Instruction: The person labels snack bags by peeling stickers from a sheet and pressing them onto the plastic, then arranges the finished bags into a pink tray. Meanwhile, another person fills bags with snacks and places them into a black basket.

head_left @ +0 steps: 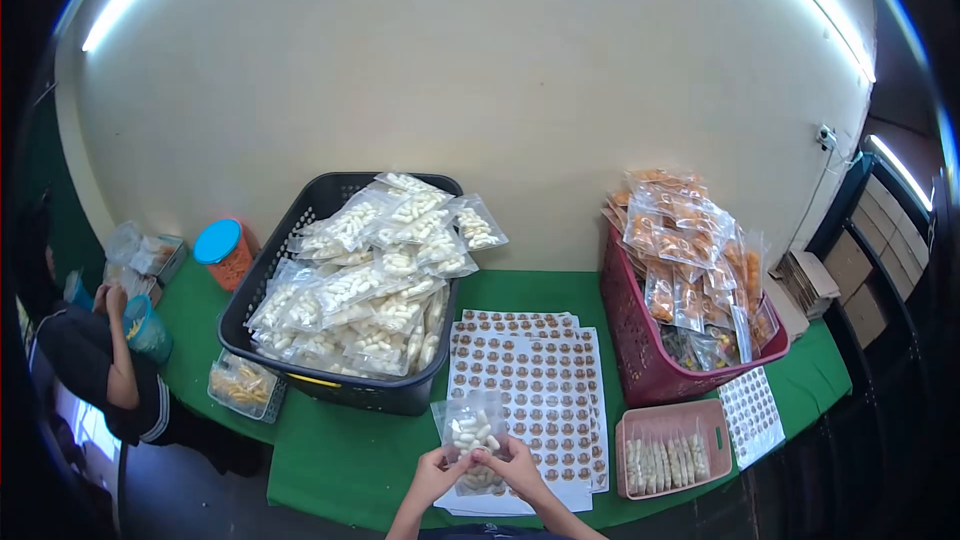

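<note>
Sitting at the far left, another person (100, 370) is leaning near an orange jar (225, 252), and a black basket (370, 395) is overflowing with clear packets (380, 270) of white snacks. At the front edge of the green table (340, 450), the left hand (432, 475) and right hand (520, 468) are both pinching a small clear bag (472, 430) of white pieces, holding it upright above the sticker sheets (540, 380). Further right, a pink tray (625, 430) and a red basket (650, 370) of orange snack packets are sitting side by side.
</note>
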`<act>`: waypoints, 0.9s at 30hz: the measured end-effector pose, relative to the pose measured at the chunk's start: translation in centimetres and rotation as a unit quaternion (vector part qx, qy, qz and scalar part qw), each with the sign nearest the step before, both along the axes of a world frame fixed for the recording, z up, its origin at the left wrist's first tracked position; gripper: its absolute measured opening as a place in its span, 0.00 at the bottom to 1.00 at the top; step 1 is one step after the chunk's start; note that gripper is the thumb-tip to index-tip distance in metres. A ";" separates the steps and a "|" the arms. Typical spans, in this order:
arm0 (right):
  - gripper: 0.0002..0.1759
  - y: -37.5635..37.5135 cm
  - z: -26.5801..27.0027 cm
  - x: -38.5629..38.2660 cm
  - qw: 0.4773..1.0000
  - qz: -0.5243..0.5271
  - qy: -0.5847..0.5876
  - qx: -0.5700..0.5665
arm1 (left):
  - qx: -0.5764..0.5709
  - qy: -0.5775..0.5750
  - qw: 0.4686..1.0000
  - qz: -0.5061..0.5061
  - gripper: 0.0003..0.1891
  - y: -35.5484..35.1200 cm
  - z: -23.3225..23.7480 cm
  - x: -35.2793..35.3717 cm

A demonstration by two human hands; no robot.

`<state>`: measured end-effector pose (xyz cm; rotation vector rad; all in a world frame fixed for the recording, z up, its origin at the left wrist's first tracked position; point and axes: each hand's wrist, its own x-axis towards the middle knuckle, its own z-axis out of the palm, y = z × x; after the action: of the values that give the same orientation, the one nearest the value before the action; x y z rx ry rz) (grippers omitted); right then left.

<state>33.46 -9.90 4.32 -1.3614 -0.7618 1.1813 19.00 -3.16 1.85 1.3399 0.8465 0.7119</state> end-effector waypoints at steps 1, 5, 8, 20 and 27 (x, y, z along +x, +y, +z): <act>0.16 0.0 0.2 -0.3 1.000 -0.021 -0.016 0.011 | 0.024 -0.019 0.999 0.018 0.11 -0.2 -0.5 0.5; 0.13 0.3 -0.9 -0.4 0.997 -0.069 0.029 0.032 | 0.076 0.012 0.997 0.014 0.11 -0.6 2.1 0.7; 0.13 0.1 0.3 -0.7 0.996 -0.078 0.024 0.029 | 0.100 -0.004 0.995 0.013 0.12 -0.8 3.0 0.7; 0.13 0.0 0.7 -1.0 0.987 -0.085 0.009 0.134 | 0.090 -0.012 0.996 0.013 0.13 -0.5 1.3 0.6; 0.12 0.1 0.6 -1.7 0.990 -0.092 0.003 0.105 | 0.151 -0.023 0.987 0.042 0.13 -0.7 2.6 1.0</act>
<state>31.80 -9.77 4.91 -1.2249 -0.7194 0.9334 20.02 -3.89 4.42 1.5567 0.7827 0.9635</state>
